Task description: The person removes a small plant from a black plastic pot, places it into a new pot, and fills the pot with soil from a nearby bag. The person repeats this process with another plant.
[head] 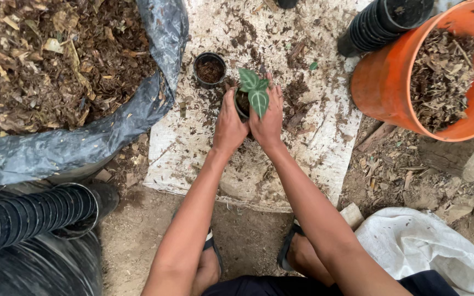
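Lying at the far left, a grey plastic sack (72, 148) sits open and full of brown leaf mulch (56, 60). Below it, a long stack of nested black nursery pots (28, 216) lies on its side on the dirt floor. Next comes a pale, soil-strewn board (204, 148) flat on the ground, and on it stands a small black pot filled with soil (210, 69), just left of the hands.

The left hand (229, 123) and the right hand (267, 118) meet at the middle of the board, both wrapped around a small dark pot (242, 104) that rests on it; each grip is closed against a side of this pot, thumbs near its rim. A seedling (254, 90) with green, pale-veined leaves rises from it, between the two hands.

Further right, a second stack of black pots (382, 22) lies tilted at the top edge, touching an orange bucket (390, 87) tipped toward the camera and holding dry leaves (443, 77). At the lower right, a white woven sack (429, 246) lies crumpled beside the person's leg. No label shows on either sack.
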The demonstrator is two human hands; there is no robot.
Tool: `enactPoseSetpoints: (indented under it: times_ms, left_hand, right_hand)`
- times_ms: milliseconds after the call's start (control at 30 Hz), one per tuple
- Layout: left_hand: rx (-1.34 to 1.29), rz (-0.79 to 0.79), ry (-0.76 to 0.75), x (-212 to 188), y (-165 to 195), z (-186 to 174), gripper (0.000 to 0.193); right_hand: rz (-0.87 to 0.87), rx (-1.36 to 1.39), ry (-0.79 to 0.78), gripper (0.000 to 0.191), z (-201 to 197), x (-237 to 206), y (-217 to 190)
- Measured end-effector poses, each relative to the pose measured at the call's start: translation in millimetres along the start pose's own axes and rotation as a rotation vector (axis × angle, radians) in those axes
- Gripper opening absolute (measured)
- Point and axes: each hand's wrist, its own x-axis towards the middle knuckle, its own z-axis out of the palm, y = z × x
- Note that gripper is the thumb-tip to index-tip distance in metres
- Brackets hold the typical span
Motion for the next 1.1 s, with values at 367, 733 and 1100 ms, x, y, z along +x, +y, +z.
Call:
enactPoseSetpoints:
  times_ms: [367, 733, 1100]
  left_hand:
    - [-0.244, 0.124, -0.139, -12, -6, -64, 0.089]
    - [-0.074, 0.122, -0.113, -10, -7, -78, 0.068]
    - [-0.382, -0.264, 0.492, -16, -64, -61, 0.044]
  right_hand:
    - [-0.031, 0.028, -0.232, 0.046, -17, -9, 13]
    - [0.105, 0.018, -0.482, 0.024, -32, 16, -17]
    - [0.244, 0.311, -0.557, 0.027, 3, 130, -35]
